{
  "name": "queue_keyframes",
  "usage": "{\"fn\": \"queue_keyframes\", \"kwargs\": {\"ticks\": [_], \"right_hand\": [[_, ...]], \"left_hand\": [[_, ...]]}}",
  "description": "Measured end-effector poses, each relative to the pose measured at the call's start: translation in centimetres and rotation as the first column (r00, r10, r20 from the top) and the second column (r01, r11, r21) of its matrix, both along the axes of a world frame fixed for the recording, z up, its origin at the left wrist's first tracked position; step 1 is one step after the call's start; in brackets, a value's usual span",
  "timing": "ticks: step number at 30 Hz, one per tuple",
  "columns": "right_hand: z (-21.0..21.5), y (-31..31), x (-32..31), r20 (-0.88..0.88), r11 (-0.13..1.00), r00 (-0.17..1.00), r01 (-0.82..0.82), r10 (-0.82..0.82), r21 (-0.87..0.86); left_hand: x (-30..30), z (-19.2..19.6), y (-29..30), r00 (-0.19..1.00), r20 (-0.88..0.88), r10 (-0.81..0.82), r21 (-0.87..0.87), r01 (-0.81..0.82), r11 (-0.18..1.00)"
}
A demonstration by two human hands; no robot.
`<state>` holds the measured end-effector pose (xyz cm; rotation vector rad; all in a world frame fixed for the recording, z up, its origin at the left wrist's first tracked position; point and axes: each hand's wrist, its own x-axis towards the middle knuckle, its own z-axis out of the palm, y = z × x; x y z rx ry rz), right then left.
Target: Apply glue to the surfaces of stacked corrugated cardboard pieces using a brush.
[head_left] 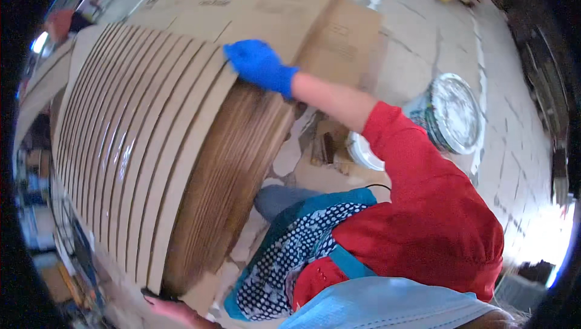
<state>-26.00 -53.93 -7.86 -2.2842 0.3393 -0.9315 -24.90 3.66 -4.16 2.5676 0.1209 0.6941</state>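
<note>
A large tan panel (136, 123) with dark parallel grooves spans the left of the view, bent by the lens and glossy in its middle. My right hand (257, 66), in a blue glove, is closed on the panel's far right corner. At the near corner my left hand (166, 305) grips the edge; dark covering shows at its fingers, which are mostly hidden. Beneath and beside the panel lies a stack of brown, wood-toned strips or sheets (227, 172), slightly blurred.
Flat cardboard (284, 2) with dark print lies beyond the panel. On the right stand a bucket with a whitish lid (455, 114) and a smaller white container (365, 150). Wood scraps (327, 147) lie nearby. The floor (417, 32) is cracked. Cluttered items (42, 226) line the left.
</note>
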Motion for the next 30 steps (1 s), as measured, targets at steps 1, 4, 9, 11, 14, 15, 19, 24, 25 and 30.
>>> {"fn": "queue_keyframes", "kwargs": {"ticks": [1, 4, 9, 11, 14, 15, 19, 24, 25, 30], "right_hand": [[0.7, 0.6, 0.2, -0.036, 0.998, 0.999, 0.016, -0.014, 0.062], [0.7, -0.4, 0.3, -0.151, 0.990, 0.983, 0.085, -0.103, -0.116], [0.5, -0.2, 0.6, -0.092, 0.977, 0.982, 0.150, -0.165, -0.152], [0.2, -0.1, 0.5, -0.057, 0.980, 0.983, 0.170, -0.177, -0.105], [-0.3, 0.0, 0.6, -0.012, 0.976, 0.979, 0.204, -0.206, -0.078], [-0.3, 0.2, 0.7, 0.011, 0.976, 0.978, 0.208, -0.208, -0.067], [-0.3, 0.5, 0.5, 0.060, 0.968, 0.972, 0.234, -0.229, -0.086], [0.3, 0.3, 0.0, -0.031, 0.982, 0.983, 0.181, -0.183, -0.056], [0.2, 0.6, 0.2, -0.035, 0.985, 0.986, 0.162, -0.164, -0.052], [-0.2, 0.1, 0.9, -0.198, 0.995, 0.978, -0.056, 0.071, 0.081]], "left_hand": [[0.8, 0.2, 0.5, 0.994, -0.099, 0.050, -0.159, -0.065, 0.985], [2.9, 0.2, -1.3, 0.971, -0.234, 0.049, -0.149, -0.086, 0.985], [3.4, -0.6, -1.2, 0.964, -0.186, 0.191, 0.652, -0.024, 0.757], [3.1, -0.4, -2.2, 0.969, -0.147, 0.201, 0.765, -0.017, 0.644], [0.8, 0.6, -4.8, 0.997, -0.067, 0.049, 0.087, -0.043, 0.995], [1.3, 0.1, -3.9, 0.998, -0.058, 0.038, 0.081, -0.033, 0.996], [3.5, -3.0, 1.5, 0.995, 0.086, -0.044, 0.632, -0.020, 0.775], [3.0, -3.4, 2.5, 0.992, -0.046, 0.117, 0.699, -0.052, 0.713], [2.6, -3.0, 2.6, 0.991, -0.044, 0.126, 0.741, -0.052, 0.669], [2.5, -1.3, 1.9, 0.961, -0.136, 0.242, 0.829, -0.024, 0.559]]}}
